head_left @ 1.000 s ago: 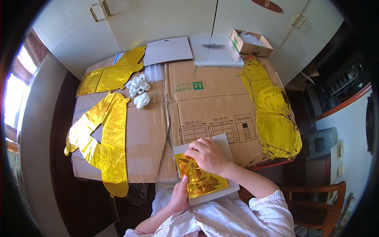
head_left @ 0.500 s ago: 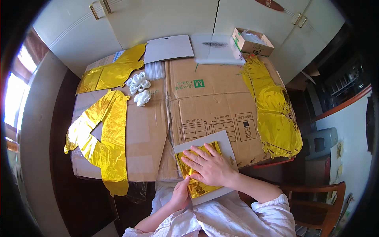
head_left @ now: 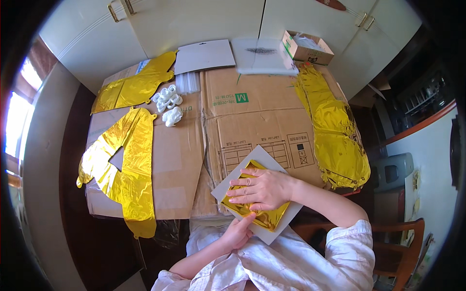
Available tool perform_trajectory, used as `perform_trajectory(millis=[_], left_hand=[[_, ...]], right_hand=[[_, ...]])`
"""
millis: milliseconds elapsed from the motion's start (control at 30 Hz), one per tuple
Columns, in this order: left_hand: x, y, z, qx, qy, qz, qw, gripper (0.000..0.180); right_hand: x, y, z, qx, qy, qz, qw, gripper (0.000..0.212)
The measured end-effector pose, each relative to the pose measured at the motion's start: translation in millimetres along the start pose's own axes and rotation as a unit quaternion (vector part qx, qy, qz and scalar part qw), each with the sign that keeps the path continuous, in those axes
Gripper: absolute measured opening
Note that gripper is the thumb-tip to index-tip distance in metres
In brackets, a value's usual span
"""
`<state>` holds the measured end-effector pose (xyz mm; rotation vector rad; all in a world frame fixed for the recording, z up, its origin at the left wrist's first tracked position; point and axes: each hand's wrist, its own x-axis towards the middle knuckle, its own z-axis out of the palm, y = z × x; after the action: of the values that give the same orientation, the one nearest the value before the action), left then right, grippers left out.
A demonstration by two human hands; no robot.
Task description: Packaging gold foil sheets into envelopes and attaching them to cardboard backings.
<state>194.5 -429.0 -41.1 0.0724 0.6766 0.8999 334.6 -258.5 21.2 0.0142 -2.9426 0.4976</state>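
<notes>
Gold foil (head_left: 275, 217): shiny, creased, folded into a rough rectangle, partly covered, lying on the card
Card (head_left: 257, 154): pale grey, flat, turned cornerwise, margins showing around foil
Place: overlapping tabletop's (head_left: 262, 121) near edge, right of middle

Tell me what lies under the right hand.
The right hand rests on folded gold foil, which lies on a grey card. The hand hides part of the foil; the card's surface beneath the foil is covered.
</notes>
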Motion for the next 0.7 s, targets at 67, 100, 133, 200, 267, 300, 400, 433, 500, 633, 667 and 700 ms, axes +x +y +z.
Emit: perform_trajectory(millis=[67, 100, 133, 200, 267, 300, 400, 433, 500, 633, 667, 700], left_hand=[[3, -3, 8, 0.03, -0.007, 0.021, 0.999, 0.04], [4, -7, 9, 0.023, -0.002, 0.032, 0.999, 0.04], [5, -13, 9, 0.017, 0.003, 0.042, 0.999, 0.04], [4, -16, 21, -0.012, 0.009, 0.07, 0.997, 0.038], [5, -20, 22, -0.017, 0.02, 0.079, 0.997, 0.037], [5, -21, 23, -0.02, 0.026, 0.083, 0.996, 0.037], [2, -17, 33, 0.001, 0.06, 0.025, 0.998, 0.037], [3, -13, 32, 0.07, 0.059, -0.037, 0.995, 0.037], [6, -7, 28, 0.155, 0.05, -0.117, 0.98, 0.037], [9, -18, 27, 0.061, 0.014, -0.079, 0.995, 0.037], [9, -14, 37, 0.025, 0.025, -0.053, 0.998, 0.037], [9, -9, 46, -0.011, 0.037, -0.026, 0.999, 0.037]], right_hand=[[-1, 4, -1, -0.022, 0.007, -0.007, 1.0, 0.052], [-1, 4, -3, -0.04, 0.016, 0.022, 0.999, 0.052], [-2, 2, -7, -0.059, 0.026, 0.052, 0.997, 0.053], [-5, -6, -18, -0.095, 0.04, 0.119, 0.988, 0.056], [-13, -15, -25, -0.088, 0.086, 0.198, 0.972, 0.058], [-20, -20, -26, -0.084, 0.109, 0.237, 0.962, 0.059], [-45, -39, -18, -0.089, 0.114, 0.324, 0.935, 0.062], [-52, -45, -15, -0.083, 0.116, 0.346, 0.927, 0.062], [-61, -53, -8, -0.06, 0.123, 0.364, 0.921, 0.064], [-71, -53, -2, -0.022, 0.143, 0.378, 0.914, 0.066], [-72, -49, -4, -0.018, 0.154, 0.374, 0.914, 0.067], [-73, -44, -5, -0.014, 0.165, 0.369, 0.915, 0.067]])
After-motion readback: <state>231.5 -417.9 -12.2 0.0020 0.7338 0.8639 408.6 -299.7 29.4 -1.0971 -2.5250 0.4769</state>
